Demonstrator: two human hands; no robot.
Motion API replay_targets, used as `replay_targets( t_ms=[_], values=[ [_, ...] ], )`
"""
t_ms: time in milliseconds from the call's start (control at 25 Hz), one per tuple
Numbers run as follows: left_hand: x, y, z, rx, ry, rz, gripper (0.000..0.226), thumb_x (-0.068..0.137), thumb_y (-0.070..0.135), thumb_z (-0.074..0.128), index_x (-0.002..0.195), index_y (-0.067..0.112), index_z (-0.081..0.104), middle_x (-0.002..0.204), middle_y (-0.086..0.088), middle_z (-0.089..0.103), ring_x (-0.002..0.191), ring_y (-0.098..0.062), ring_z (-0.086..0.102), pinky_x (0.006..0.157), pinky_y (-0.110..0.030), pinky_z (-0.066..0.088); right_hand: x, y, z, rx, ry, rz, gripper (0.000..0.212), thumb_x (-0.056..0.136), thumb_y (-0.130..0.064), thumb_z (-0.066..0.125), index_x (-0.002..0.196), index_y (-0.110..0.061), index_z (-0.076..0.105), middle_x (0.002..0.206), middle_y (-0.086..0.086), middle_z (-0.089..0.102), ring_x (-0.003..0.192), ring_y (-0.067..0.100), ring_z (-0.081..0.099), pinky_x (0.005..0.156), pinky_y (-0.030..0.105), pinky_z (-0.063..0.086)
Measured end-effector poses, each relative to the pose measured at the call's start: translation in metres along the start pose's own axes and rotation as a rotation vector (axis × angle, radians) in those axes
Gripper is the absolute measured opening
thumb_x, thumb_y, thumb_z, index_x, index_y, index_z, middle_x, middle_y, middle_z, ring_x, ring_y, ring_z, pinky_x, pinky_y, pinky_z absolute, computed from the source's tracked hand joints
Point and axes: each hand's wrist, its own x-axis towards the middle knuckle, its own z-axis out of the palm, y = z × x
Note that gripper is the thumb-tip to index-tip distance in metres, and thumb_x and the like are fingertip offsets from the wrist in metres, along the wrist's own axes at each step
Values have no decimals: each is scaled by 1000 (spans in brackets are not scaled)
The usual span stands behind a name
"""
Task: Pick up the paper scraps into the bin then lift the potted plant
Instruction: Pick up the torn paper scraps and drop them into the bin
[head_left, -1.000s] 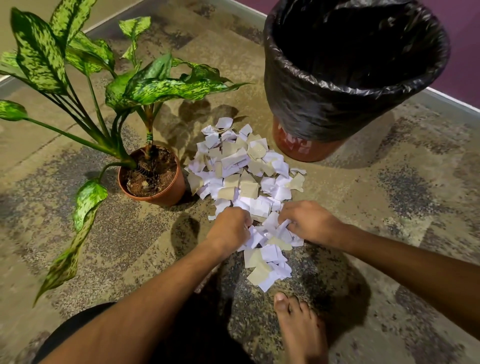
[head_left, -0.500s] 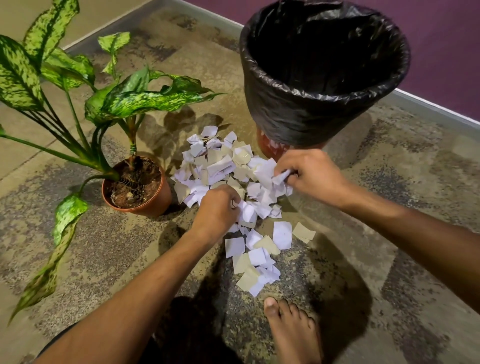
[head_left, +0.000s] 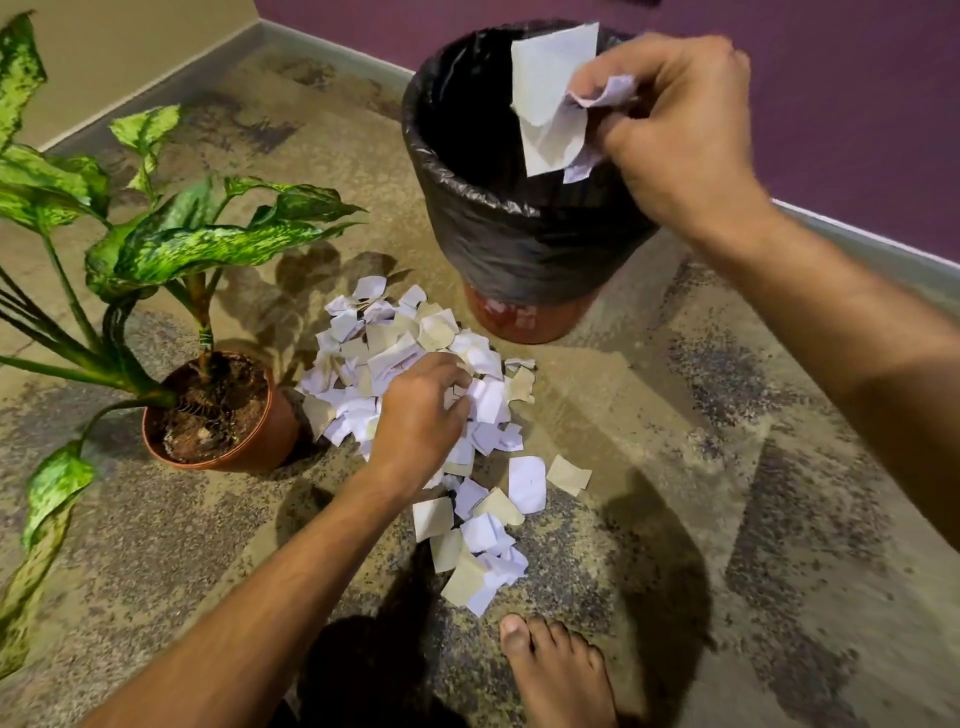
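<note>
- Black plastic liner over a round reddish-brown bin, standing on mottled beige-grey carpet near the purple wall.
- Right hand above bin's rim, fingers curled, pinching a few white torn paper pieces that hang over the bin's open mouth.
- Left hand down on the heap of white & tan paper scraps on the carpet, fingers curled into the pile; can't tell if it actually has hold of any.
- Heap sits btw bin and plant, w/ a trail of loose scraps running toward a bare foot at bottom edge.
- Potted plant: terracotta-coloured plastic pot w/ dark soil, variegated green leaves, upright on carpet just left of heap, nobody touching it.
</note>
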Motion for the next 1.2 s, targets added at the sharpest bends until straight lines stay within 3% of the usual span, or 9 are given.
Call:
replay_targets(
  t_ms=[120,240,360,440,560,680,920,1080,1200],
  values=[
    [6,12,-7,-53,88,-9,12,81,6,72,93,5,73,114,-5,67,95,-21,66,78,-18,43,-125,47,121,-251,-101,58,20,84,-38,62,71,-23,60,60,-2,56,45,19,53,41,31,41],
    [12,31,-25,-106,208,33,12,79,3,73,91,6,73,112,-3,68,89,-19,66,73,-13,40,8,17,18,-194,32,-127,48,60,-44,88,79,-22,50,69,5,50,45,17,53,44,28,43],
    [25,50,-50,-193,378,158,11,78,5,75,88,8,73,107,7,64,89,-3,59,72,-6,41,203,-53,-160,10,371,-284,51,73,-21,74,121,-25,58,121,-2,60,99,18,67,86,19,51],
    [40,63,-66,-255,479,185,11,78,7,75,89,10,73,108,9,62,91,2,56,72,-3,41,234,-65,-183,62,436,-186,51,81,-7,62,129,-21,59,138,-5,53,114,17,60,100,33,48],
    [67,86,-86,-288,547,170,13,78,9,74,91,12,74,110,6,65,89,0,58,73,-8,45,218,-56,-178,170,365,-202,47,89,-2,56,132,-21,57,146,-4,44,105,11,61,95,21,48],
    [98,105,-100,-253,560,220,23,77,3,71,100,8,71,111,2,66,94,-1,57,85,-11,47,214,-58,-181,241,410,-226,43,90,1,54,129,-18,60,142,-4,47,99,9,63,87,10,46],
    [111,123,-93,-166,302,268,71,81,5,69,145,10,36,149,-6,40,141,-19,33,116,-32,28,179,-64,-176,370,476,-282,32,89,0,56,113,-19,67,122,-12,58,88,8,64,75,33,58],
    [35,91,-51,-225,314,421,53,86,4,59,137,8,45,140,-5,47,135,-17,39,112,-30,33,149,-61,-148,429,397,-270,26,88,-6,59,104,-24,69,105,-18,64,80,5,62,67,26,56],
    [-17,42,-17,-147,118,248,49,91,18,56,138,20,44,137,2,48,128,-13,42,103,-31,41,129,-49,-104,280,179,-254,19,87,-13,61,97,-26,71,95,-14,69,81,1,62,72,20,50]
  ],
)
